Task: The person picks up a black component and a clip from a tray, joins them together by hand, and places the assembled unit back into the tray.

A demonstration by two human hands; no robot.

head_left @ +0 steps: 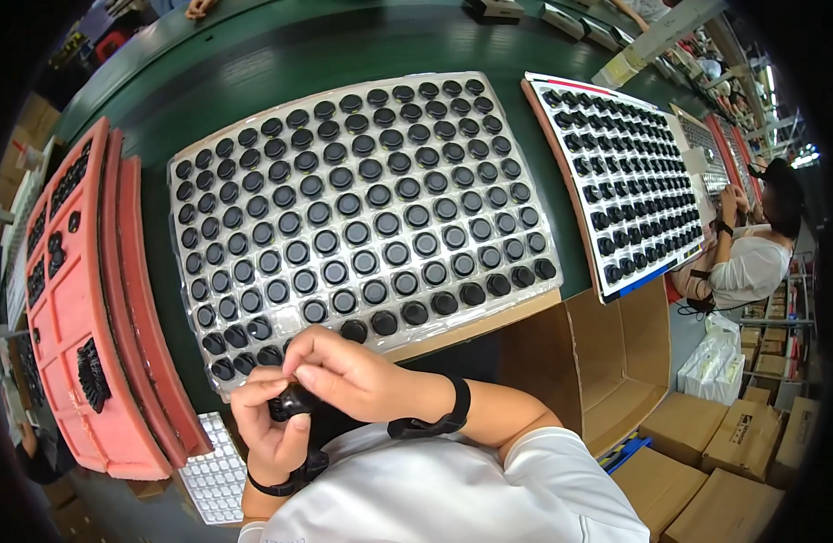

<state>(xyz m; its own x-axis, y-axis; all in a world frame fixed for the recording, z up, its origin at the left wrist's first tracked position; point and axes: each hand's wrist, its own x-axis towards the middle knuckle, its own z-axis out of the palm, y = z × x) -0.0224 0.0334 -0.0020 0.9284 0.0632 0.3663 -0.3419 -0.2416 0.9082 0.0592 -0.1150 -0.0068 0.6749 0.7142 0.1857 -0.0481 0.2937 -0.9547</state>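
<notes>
Head view, looking down on the green table (281,54). I see my left hand (270,433) and right hand (344,369) meeting just above my chest, both closed around a small black part (292,401); the right fingers fold over its top, the left cup it from below. The part sits just beside the near edge of the clear tray (358,222), which lies flat on the table and holds rows of round black caps (362,262) in its pockets. A few pockets near my hands show empty. To my left, red foam trays (81,308) stand stacked on edge, some black pieces lodged in them. To my right lies a second tray (620,195) with smaller black parts, and below it an open cardboard box (607,362). A white gridded tray (215,471) rests under my left wrist. Another person (751,258) sits further along the table at right.
</notes>
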